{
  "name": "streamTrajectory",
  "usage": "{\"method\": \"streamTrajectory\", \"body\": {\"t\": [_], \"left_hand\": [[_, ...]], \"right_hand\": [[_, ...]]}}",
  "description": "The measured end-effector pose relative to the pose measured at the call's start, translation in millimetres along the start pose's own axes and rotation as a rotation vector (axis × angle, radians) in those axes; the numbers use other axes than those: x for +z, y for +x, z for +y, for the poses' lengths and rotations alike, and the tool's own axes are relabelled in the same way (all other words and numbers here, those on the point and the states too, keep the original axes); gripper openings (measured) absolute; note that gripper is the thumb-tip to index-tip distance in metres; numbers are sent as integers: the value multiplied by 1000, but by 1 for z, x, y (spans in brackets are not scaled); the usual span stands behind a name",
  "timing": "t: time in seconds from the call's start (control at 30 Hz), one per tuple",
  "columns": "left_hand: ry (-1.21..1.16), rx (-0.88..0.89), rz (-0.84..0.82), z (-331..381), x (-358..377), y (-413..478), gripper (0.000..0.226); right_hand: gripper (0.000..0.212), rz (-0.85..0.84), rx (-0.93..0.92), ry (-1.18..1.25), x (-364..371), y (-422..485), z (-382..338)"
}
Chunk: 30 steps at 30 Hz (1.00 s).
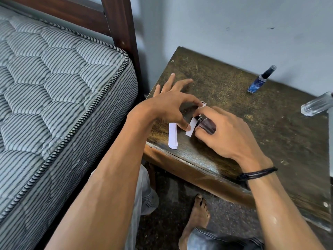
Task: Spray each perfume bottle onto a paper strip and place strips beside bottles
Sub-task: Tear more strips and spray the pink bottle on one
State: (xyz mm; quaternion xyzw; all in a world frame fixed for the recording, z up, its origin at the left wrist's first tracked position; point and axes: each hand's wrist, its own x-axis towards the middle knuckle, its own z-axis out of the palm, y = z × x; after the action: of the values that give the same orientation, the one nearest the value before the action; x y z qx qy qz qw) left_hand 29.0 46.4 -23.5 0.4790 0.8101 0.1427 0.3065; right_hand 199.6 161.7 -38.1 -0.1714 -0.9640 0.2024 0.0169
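My right hand (228, 134) grips a small dark brown perfume bottle (207, 125) tilted over the table, with the forefinger on its spray head. My left hand (171, 105) pinches a white paper strip (191, 127) between thumb and forefinger, right in front of the nozzle. A small stack of white strips (172, 135) lies near the table's front left edge. A blue perfume bottle (257, 83) with a dark cap stands at the back. A clear glass bottle (317, 105) shows at the right edge, partly cut off.
The worn dark wooden table (234, 83) stands against a pale wall. A striped mattress (54, 87) on a wooden bed frame lies close on the left. My bare foot (196, 219) and knees are on the floor below the table's front edge.
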Motion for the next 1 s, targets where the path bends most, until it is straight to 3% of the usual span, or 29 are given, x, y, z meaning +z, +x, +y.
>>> {"method": "streamTrajectory", "body": {"t": [0.23, 0.5, 0.63, 0.83, 1.0], "left_hand": [[3, 5, 2, -1, 0, 1, 75], [1, 4, 3, -1, -1, 1, 74], [-7, -2, 13, 0, -1, -1, 72], [-18, 1, 15, 1, -4, -3, 73], [18, -6, 8, 1, -4, -2, 75]], "right_hand": [[53, -29, -9, 50, -6, -1, -1], [42, -20, 19, 113, -5, 0, 4], [26, -15, 91, 581, -11, 2, 19], [35, -169, 146, 1273, -21, 3, 17], [41, -66, 150, 1757, -14, 9, 1]]}}
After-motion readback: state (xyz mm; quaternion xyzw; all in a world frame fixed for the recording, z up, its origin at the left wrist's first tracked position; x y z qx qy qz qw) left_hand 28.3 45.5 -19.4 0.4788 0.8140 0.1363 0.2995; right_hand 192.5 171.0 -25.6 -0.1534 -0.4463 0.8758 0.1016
